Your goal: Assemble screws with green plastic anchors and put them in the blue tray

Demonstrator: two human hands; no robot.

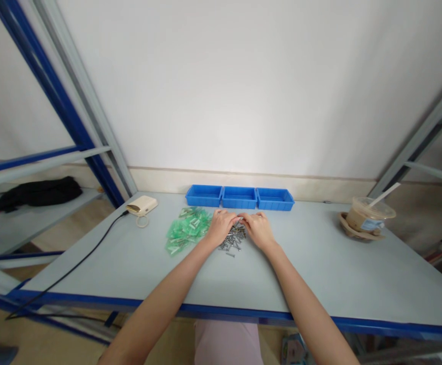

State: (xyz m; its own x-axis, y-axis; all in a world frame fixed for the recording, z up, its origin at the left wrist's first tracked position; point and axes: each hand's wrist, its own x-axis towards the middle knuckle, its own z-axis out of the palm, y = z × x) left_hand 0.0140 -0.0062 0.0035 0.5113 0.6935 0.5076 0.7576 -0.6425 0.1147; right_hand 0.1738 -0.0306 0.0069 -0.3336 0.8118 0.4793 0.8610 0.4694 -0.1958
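My left hand (222, 225) and my right hand (258, 229) meet fingertip to fingertip above a loose pile of grey screws (233, 240). Both are closed in a pinch around a small pale thing, too small and too covered by the fingers to name. One single screw (230, 255) lies apart at the near side of the pile. Left of my left hand sits a heap of green plastic bags (189, 228) with whitish pieces in them. Just beyond my hands stand three blue bins in a row: the left bin (204, 201), the middle bin (239, 205) and the right bin (275, 206).
A cream-coloured device (142, 205) with a black cable (87, 256) lies at the table's left. On the right, a lidded plastic cup (367, 215) with a straw stands in a cardboard holder (352, 230). The white wall (251, 91) closes off the back.
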